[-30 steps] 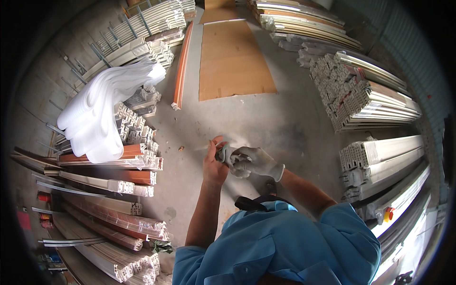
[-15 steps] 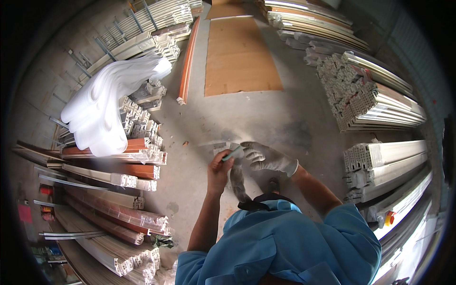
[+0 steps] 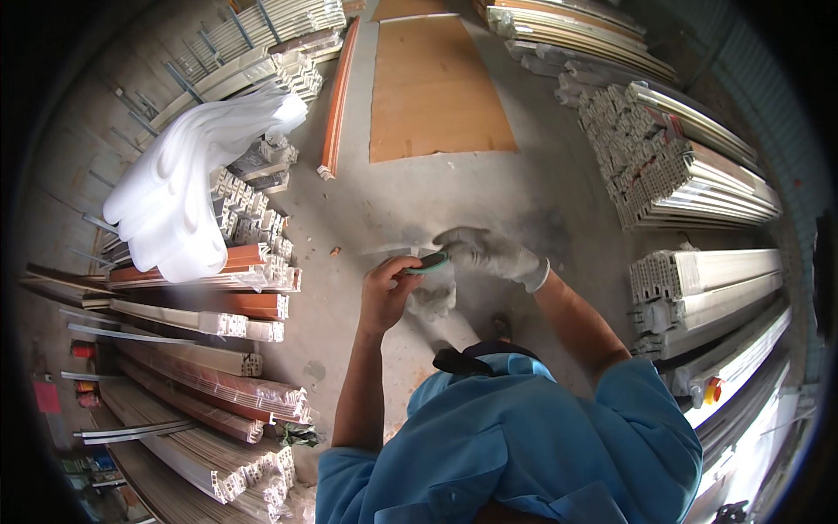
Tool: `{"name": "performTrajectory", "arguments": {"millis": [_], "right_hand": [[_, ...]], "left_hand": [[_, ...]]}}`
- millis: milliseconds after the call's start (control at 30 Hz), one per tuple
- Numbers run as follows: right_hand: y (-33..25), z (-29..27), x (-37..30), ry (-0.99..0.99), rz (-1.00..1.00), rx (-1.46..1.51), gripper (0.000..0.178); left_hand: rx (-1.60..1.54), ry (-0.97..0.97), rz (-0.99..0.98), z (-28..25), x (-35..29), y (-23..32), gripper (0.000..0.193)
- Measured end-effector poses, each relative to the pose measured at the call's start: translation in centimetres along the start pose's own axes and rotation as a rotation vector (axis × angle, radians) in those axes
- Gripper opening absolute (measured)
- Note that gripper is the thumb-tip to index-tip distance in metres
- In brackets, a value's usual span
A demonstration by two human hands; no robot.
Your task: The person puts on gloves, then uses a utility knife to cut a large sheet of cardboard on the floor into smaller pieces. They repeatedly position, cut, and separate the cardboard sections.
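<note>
Nearest the wearer is a blue cloth shirt (image 3: 515, 437), with both forearms extended ahead of it. The bare left hand (image 3: 387, 286) pinches, between thumb and fingers, a dark rounded flat piece with a green rim (image 3: 429, 263); the piece is held over the grey concrete floor (image 3: 419, 196), its free end towards the other hand. The right hand in a pale grey fabric glove (image 3: 489, 255) stands just beside it; its fingers are blurred, and whether they touch or pinch anything cannot be told. Judged sound practice: a light but sure left pinch near the edge, the piece level, and fine work left to the bare fingertips, since glove fabric dulls feel. Footing merits attention: a long orange-brown profile (image 3: 340, 100) and a flat brown sheet (image 3: 441, 87) lie farther ahead
</note>
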State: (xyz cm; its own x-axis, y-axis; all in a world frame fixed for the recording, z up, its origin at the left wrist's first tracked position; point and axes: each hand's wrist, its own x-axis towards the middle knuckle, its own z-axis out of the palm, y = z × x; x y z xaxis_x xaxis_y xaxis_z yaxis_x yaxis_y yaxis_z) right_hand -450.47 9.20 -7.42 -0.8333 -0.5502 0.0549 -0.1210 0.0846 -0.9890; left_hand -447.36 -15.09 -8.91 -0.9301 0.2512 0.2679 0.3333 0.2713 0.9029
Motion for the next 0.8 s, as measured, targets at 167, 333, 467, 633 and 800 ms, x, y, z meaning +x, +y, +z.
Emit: {"name": "performTrajectory", "arguments": {"millis": [167,333,467,633,800], "right_hand": [[-1.4,-1.4,2.7,-0.126,0.026,-0.205,0.043],[-1.9,-3.5,3.7,-0.165,-0.014,-0.352,0.026],[-1.1,-6.6,4.2,-0.021,0.04,-0.27,0.024],[3.0,-11.9,5.3,-0.023,0.002,-0.214,0.026],[7.7,-15.1,8.4,0.092,0.019,-0.544,0.021]], "left_hand": [[0.057,-0.101,0.049,0.0,2.8,1.8,0.025],[-0.24,-0.134,-0.081,0.2,4.9,0.3,0.028],[-0.048,-0.315,-0.204,0.3,6.6,-3.4,0.031],[0.032,0.053,-0.115,3.4,10.2,-7.2,0.027],[0.117,0.277,-0.199,10.8,15.9,-8.6,0.024]]}}
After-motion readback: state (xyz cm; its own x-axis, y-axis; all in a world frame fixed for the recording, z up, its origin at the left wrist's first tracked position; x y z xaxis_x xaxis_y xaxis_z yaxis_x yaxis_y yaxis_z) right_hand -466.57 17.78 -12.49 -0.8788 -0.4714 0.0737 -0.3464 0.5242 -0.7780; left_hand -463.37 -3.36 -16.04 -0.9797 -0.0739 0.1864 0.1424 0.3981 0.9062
